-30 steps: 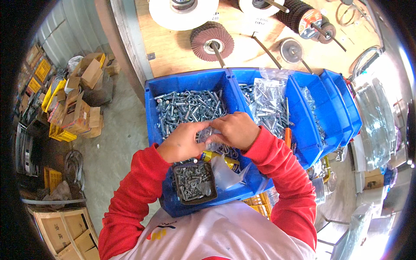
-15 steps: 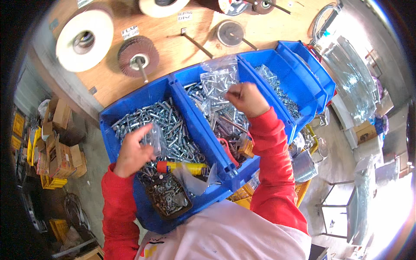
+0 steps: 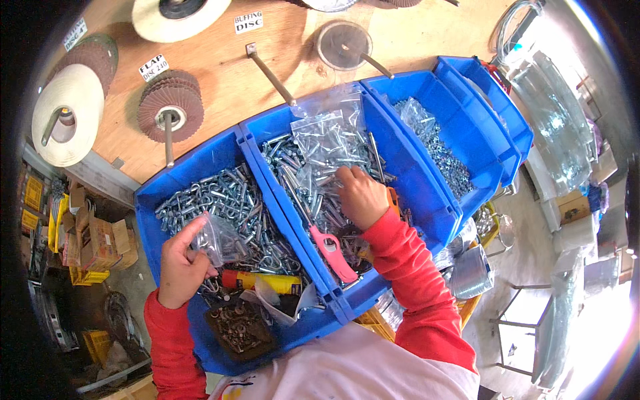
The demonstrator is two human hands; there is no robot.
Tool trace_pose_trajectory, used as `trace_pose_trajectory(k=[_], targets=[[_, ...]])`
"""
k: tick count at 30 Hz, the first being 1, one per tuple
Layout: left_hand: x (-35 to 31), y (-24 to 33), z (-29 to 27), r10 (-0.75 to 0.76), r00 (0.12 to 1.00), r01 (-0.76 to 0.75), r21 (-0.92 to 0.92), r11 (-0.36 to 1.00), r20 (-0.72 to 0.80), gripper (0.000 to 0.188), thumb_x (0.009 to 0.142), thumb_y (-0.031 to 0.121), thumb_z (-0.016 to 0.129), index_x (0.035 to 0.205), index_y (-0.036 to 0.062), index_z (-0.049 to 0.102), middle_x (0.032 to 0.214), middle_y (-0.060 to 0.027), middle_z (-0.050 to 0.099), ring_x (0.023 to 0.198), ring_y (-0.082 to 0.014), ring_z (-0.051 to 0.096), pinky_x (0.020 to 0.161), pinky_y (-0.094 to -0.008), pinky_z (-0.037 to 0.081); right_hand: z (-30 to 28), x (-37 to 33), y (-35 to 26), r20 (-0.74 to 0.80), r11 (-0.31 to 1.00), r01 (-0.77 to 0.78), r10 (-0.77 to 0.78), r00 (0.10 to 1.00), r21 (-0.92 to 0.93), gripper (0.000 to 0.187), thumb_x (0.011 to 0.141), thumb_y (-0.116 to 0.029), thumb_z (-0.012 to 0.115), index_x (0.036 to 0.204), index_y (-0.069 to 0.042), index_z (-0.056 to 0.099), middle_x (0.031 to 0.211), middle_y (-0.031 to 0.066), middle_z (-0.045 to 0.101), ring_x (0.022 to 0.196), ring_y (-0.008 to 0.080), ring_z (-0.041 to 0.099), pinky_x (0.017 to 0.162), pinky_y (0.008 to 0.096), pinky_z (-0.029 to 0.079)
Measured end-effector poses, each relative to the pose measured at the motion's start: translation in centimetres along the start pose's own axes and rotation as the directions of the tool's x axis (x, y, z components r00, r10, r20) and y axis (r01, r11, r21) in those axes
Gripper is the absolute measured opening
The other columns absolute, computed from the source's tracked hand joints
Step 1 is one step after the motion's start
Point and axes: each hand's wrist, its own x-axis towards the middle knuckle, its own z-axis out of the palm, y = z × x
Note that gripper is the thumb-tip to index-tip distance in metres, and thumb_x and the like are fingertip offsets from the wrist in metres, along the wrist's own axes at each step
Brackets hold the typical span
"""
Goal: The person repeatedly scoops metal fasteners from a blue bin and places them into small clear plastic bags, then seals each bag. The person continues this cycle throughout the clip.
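My left hand (image 3: 181,265) is closed on a small clear plastic bag (image 3: 223,241), its index finger stretched along the bag. The bag hangs over the left blue bin (image 3: 150,200), which is heaped with metal bolts and hooks (image 3: 220,190). In the middle bin, my right hand (image 3: 363,198) reaches down among long bolts (image 3: 287,160), fingers bent together; what they pinch, if anything, is hidden. Just below it lies a pink-handled lighter (image 3: 333,255). An orange object (image 3: 395,201) shows partly behind the right wrist. Clear bags of bolts (image 3: 330,140) lie behind that hand.
A yellow and red tube (image 3: 267,281) and a dark tray of small hardware (image 3: 240,328) sit at the left bin's front. More blue bins (image 3: 460,120) stand right, one holding small screws. Behind, metal pegs (image 3: 272,77) and flap discs (image 3: 170,110) stick out from a wooden board.
My right hand has moved down and nearer, from the bagged bolts into the loose bolts. My left hand stays over the left bin with the clear bag. The view has shifted.
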Motion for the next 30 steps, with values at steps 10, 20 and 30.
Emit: trace_pose_trajectory(k=[10,20,30], targets=[[0.0,0.6,0.2,0.019,0.995,-0.022,0.024,0.999,0.094,0.067,0.081,-0.016,0.046,0.148,-0.0039,0.049,0.114,-0.0158,0.07,0.066,-0.015,0.071,0.059,-0.0278,0.059,3.1,8.3,-4.5,0.348,0.971,0.172,-0.22,0.911,0.164,0.036,0.077,-0.028,0.075,0.096,0.002,0.069,0.099,0.0277,0.072,0.09,0.0445,0.07,0.083,0.0532,0.057],[-0.3,-0.2,-1.2,0.097,0.986,-0.103,0.038,0.994,0.137,0.059,0.085,-0.01,0.05,0.144,-0.0074,0.052,0.119,-0.0219,0.069,0.069,-0.0181,0.073,0.061,-0.03,0.059,0.5,7.7,-0.9,0.342,0.902,-0.037,-0.125,0.931,0.43,0.034,0.081,-0.026,0.079,0.103,0.0,0.076,0.085,0.017,0.075,0.076,0.0246,0.07,0.075,0.039,0.055],[-0.3,0.5,-0.8,0.107,0.978,-0.11,0.007,0.994,0.179,0.06,0.084,-0.012,0.051,0.144,-0.0061,0.052,0.122,-0.0237,0.068,0.071,-0.0197,0.075,0.062,-0.0297,0.059,1.3,7.8,-5.0,0.181,0.972,-0.101,0.063,0.981,0.211,0.035,0.093,-0.031,0.066,0.106,0.001,0.071,0.1,0.0261,0.073,0.095,0.0416,0.072,0.088,0.0486,0.056]])
